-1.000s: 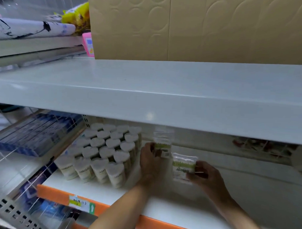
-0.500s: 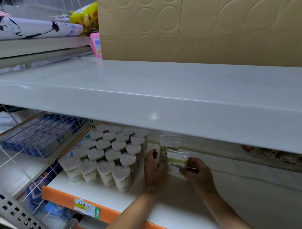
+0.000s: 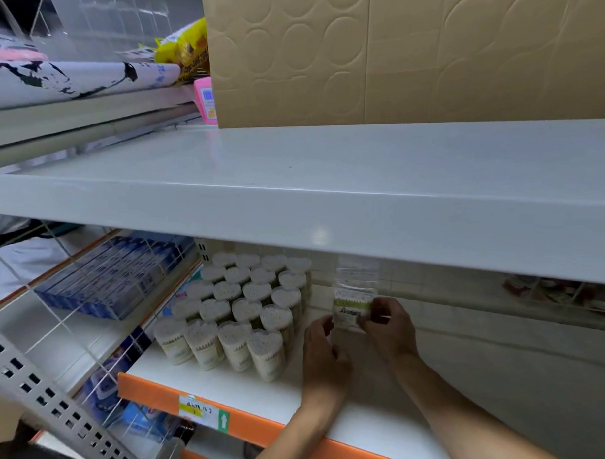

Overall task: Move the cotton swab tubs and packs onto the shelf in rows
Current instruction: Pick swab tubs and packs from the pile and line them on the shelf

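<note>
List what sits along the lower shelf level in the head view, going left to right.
Blue boxes → swab tubs → left hand → swab pack, held by the right hand.

- The tubs [image 3: 243,306] are grouped in rows on the shelf [image 3: 254,389], at 9 o'clock from the pack [image 3: 351,308].
- The boxes [image 3: 114,277] are placed at 9 o'clock from the tubs.
- Another pack [image 3: 358,272] is set at 12 o'clock behind it.

Shelf [image 3: 295,194] glossy painted metal; pack [image 3: 351,308] clear shiny plastic; tubs [image 3: 243,309] transparent plastic; box [image 3: 403,54] matt embossed cardboard.
</note>
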A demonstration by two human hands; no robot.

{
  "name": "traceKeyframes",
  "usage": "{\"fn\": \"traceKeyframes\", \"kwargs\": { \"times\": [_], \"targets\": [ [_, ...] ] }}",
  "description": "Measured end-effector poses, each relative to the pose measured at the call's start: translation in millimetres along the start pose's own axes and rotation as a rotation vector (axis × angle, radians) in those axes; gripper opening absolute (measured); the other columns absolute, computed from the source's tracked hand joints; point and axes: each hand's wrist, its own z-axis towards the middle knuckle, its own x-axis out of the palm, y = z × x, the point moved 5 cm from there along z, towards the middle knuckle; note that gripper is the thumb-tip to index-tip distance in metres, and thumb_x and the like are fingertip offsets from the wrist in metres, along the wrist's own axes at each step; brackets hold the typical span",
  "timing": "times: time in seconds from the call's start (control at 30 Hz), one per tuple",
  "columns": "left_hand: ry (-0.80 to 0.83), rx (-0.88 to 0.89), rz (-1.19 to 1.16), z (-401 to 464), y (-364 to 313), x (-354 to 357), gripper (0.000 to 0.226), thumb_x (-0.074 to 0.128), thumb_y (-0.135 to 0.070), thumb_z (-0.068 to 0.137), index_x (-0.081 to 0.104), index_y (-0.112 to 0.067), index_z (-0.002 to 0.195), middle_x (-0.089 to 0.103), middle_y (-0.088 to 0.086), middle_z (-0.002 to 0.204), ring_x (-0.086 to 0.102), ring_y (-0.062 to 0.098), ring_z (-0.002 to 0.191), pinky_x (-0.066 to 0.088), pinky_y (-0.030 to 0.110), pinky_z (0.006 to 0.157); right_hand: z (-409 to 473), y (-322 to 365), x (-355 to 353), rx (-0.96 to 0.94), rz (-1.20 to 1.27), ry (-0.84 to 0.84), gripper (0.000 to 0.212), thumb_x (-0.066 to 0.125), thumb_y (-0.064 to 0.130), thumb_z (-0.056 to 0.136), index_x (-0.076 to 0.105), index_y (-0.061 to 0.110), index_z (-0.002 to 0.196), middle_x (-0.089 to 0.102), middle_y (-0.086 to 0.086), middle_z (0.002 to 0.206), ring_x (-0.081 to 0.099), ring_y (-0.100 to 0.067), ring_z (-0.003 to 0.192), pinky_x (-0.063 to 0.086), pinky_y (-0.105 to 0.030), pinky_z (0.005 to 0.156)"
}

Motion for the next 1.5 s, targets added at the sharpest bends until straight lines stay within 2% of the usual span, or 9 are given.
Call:
{"fn": "traceKeyframes", "kwargs": {
  "times": [0.2, 0.37, 0.57, 0.67, 0.77, 0.83, 1.2, 1.4, 1.5],
  "targets": [
    [0.081, 0.080, 0.086, -7.6, -1.7, -10.9, 0.047, 0.048, 0.004, 0.084, 0.056, -0.017, 0.125, 0.058, -0.004, 0.118, 0.055, 0.008, 0.114, 0.048, 0.027, 0.097, 6.6, 0.0, 3.3, 0.014, -0.061, -0.038, 0.032, 0.081, 0.009, 0.075, 0.061, 0.016, 0.098, 0.063, 0.011, 0.082, 0.062, -0.008, 0.075, 0.040, -0.004, 0.057],
    [0.197, 0.167, 0.330, -5.9, -6.2, -7.6, 0.043, 0.047, -0.004, 0.082, 0.061, -0.020, 0.119, 0.063, -0.003, 0.112, 0.058, 0.014, 0.106, 0.048, 0.028, 0.092, 5.5, -0.4, -3.4, 0.089, -0.112, 0.043, 0.044, 0.085, 0.022, 0.075, 0.059, 0.014, 0.110, 0.062, -0.002, 0.102, 0.062, -0.019, 0.091, 0.047, -0.027, 0.076],
    [0.439, 0.270, 0.608, -1.5, -31.0, 20.6, 0.035, 0.050, -0.015, 0.088, 0.065, -0.026, 0.118, 0.063, -0.002, 0.125, 0.061, 0.019, 0.112, 0.047, 0.029, 0.094, -2.6, 3.4, -55.4, 0.011, -0.501, 0.243, 0.038, 0.075, 0.024, 0.081, 0.066, 0.015, 0.116, 0.063, 0.003, 0.107, 0.057, -0.011, 0.093, 0.039, -0.020, 0.076],
    [0.518, 0.314, 0.605, -8.0, -47.7, 36.6, 0.030, 0.052, -0.018, 0.092, 0.066, -0.027, 0.117, 0.066, -0.004, 0.123, 0.061, 0.015, 0.114, 0.048, 0.028, 0.098, -12.5, -2.3, -87.9, 0.019, -0.673, 0.392, 0.039, 0.075, 0.030, 0.082, 0.064, 0.021, 0.118, 0.061, 0.004, 0.112, 0.056, -0.008, 0.094, 0.041, -0.020, 0.076],
    [0.587, 0.364, 0.636, -15.4, -65.3, 53.9, 0.028, 0.053, -0.021, 0.091, 0.065, -0.028, 0.114, 0.067, -0.004, 0.116, 0.064, 0.016, 0.105, 0.050, 0.028, 0.092, -25.1, -5.5, -119.4, 0.059, -0.737, 0.464, 0.044, 0.075, 0.035, 0.081, 0.061, 0.026, 0.121, 0.059, 0.006, 0.119, 0.056, -0.006, 0.097, 0.043, -0.015, 0.068],
    [0.655, 0.398, 0.676, -22.5, -76.6, 67.6, 0.027, 0.052, -0.023, 0.090, 0.065, -0.028, 0.114, 0.067, -0.003, 0.115, 0.065, 0.018, 0.102, 0.050, 0.029, 0.091, -34.4, -5.3, -140.5, 0.076, -0.788, 0.499, 0.047, 0.074, 0.039, 0.081, 0.059, 0.027, 0.125, 0.057, 0.007, 0.123, 0.055, -0.006, 0.101, 0.044, -0.016, 0.072],
    [0.900, 0.443, 0.795, -80.3, -127.1, 141.1, 0.025, 0.052, -0.032, 0.094, 0.061, -0.031, 0.117, 0.063, -0.007, 0.124, 0.056, 0.015, 0.119, 0.041, 0.031, 0.103, -76.6, -16.2, -252.1, 0.286, -0.930, 0.495, 0.048, 0.072, 0.038, 0.086, 0.056, 0.026, 0.129, 0.055, 0.000, 0.132, 0.058, -0.018, 0.110, 0.049, -0.026, 0.088],
    [1.011, 0.473, 0.871, -120.1, -163.0, 185.2, 0.032, 0.052, -0.037, 0.095, 0.058, -0.028, 0.125, 0.058, -0.001, 0.134, 0.053, 0.023, 0.124, 0.042, 0.031, 0.104, -104.2, -18.7, -308.1, 0.313, -1.006, 0.452, 0.052, 0.062, 0.039, 0.087, 0.050, 0.031, 0.137, 0.054, 0.001, 0.138, 0.054, -0.018, 0.120, 0.041, -0.023, 0.085],
    [1.043, 0.551, 0.904, -146.9, -188.8, 213.0, 0.036, 0.050, -0.035, 0.096, 0.056, -0.024, 0.130, 0.057, 0.004, 0.137, 0.052, 0.026, 0.126, 0.042, 0.034, 0.106, -121.7, -17.4, -343.1, 0.295, -0.981, 0.405, 0.055, 0.064, 0.041, 0.084, 0.052, 0.026, 0.136, 0.058, 0.000, 0.133, 0.056, -0.019, 0.118, 0.045, -0.024, 0.086]
  ]
}}
